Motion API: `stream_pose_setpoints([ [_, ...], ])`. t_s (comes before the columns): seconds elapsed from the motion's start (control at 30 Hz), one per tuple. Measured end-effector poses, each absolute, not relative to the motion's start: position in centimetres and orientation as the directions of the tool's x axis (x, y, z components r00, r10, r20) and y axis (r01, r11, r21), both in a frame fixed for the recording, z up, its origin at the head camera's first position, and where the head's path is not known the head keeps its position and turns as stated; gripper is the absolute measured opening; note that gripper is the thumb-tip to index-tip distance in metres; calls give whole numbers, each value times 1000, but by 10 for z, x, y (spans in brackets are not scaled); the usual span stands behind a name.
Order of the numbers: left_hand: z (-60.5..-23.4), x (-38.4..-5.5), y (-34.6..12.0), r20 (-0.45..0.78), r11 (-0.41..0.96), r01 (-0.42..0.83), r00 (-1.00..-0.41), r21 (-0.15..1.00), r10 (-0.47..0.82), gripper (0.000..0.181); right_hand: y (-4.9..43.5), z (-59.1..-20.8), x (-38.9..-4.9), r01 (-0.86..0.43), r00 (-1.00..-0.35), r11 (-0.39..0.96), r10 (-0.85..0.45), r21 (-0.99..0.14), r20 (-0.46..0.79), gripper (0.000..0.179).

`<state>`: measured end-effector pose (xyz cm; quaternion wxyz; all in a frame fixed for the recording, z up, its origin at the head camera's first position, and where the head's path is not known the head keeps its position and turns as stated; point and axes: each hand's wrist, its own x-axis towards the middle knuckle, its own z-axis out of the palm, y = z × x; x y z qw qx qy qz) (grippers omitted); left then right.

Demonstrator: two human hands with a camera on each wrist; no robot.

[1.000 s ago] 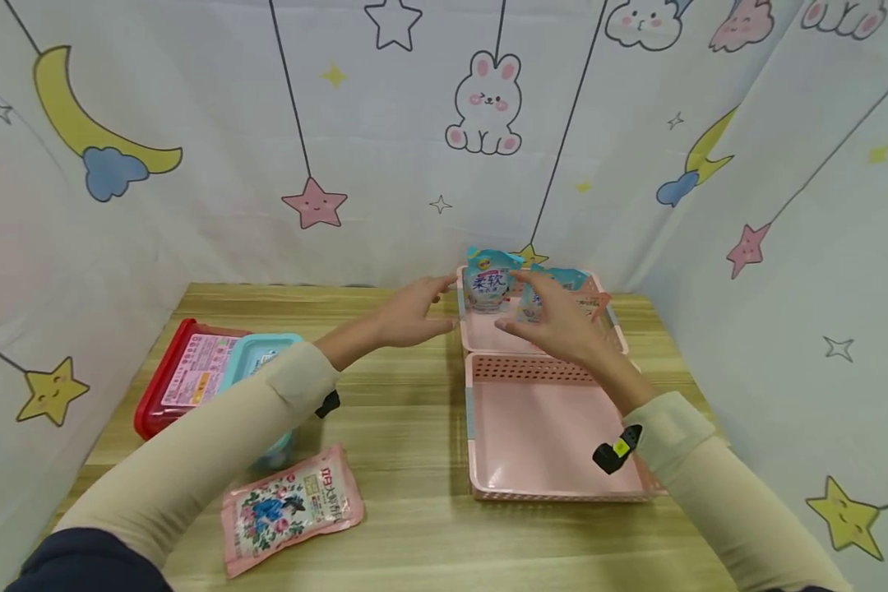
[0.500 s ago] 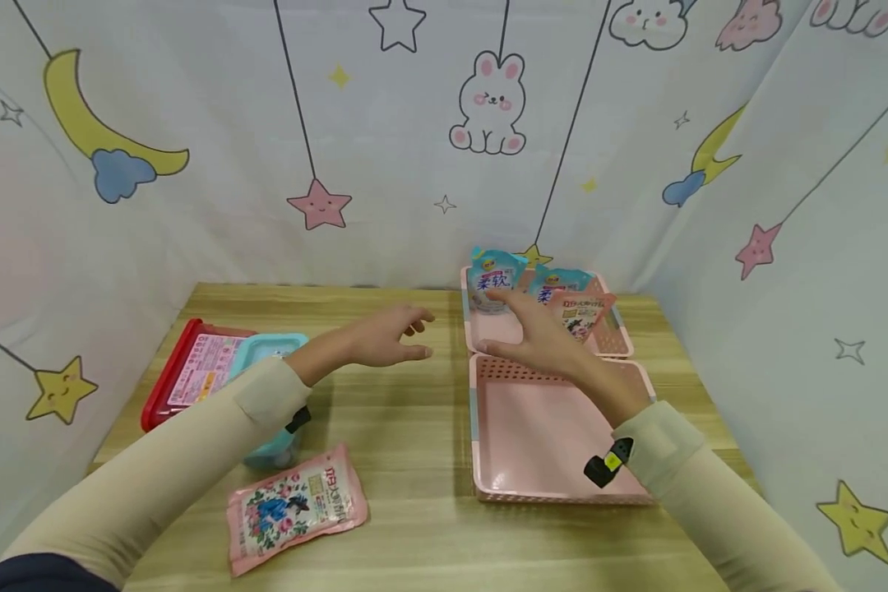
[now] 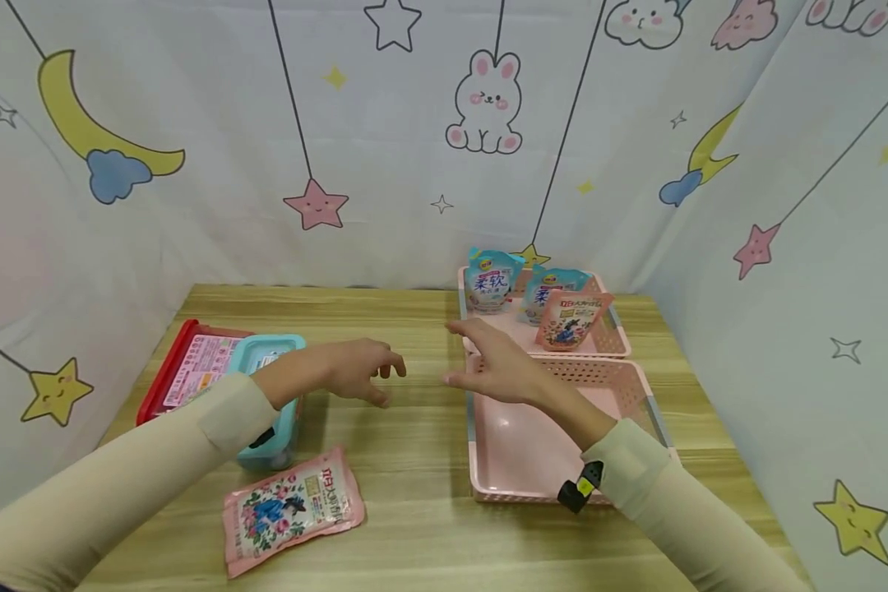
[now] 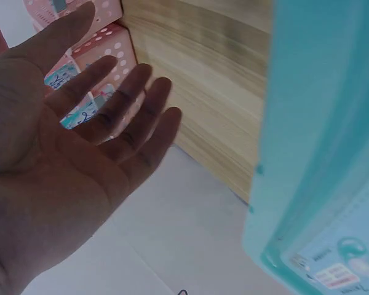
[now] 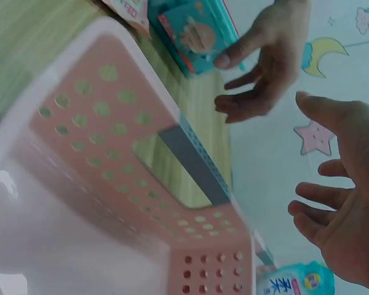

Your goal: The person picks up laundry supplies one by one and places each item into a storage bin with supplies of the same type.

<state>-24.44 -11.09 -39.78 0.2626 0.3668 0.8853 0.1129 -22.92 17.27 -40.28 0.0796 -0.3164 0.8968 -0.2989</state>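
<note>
My left hand (image 3: 358,370) hovers over the table, to the right of a teal-lidded box (image 3: 284,423), its fingers loosely bent and holding nothing. In the left wrist view the palm of that hand (image 4: 67,147) shows, with the teal box (image 4: 320,153) beside it. Above the left rim of the front pink basket (image 3: 548,436) is my right hand (image 3: 499,362), fingers spread and nothing in them. Two blue laundry pouches (image 3: 492,284) and a pink pouch (image 3: 568,321) stand in the rear pink basket (image 3: 503,331). Another pink pouch (image 3: 293,510) lies flat on the table.
A red-lidded box (image 3: 192,366) sits at the left behind the teal box, partly covered by it. Both baskets stand on the right of the wooden table (image 3: 407,510), one behind the other. A patterned white curtain (image 3: 385,148) encloses the back and sides.
My left hand has drawn back leftward from the rear basket toward the teal box. My right hand has come away from the pouches, nearer and to the left, uncovering the pink pouch.
</note>
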Motion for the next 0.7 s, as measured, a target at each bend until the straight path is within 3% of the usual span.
stream_pose_setpoints([
  [0.23, -402, -238, -119, -316, 664, 649, -584, 371, 748, 42, 145, -413, -216, -490, -775, 597, -632, -635, 5, 82],
  [0.47, -414, -227, -123, -449, 717, 581, -561, 385, 695, 40, 123, -424, -199, -428, -780, 598, -623, -678, -57, 81],
  [0.7, -418, -218, -124, -514, 755, 562, -562, 337, 648, 23, 104, -432, -190, -436, -755, 584, -651, -685, -75, 75],
])
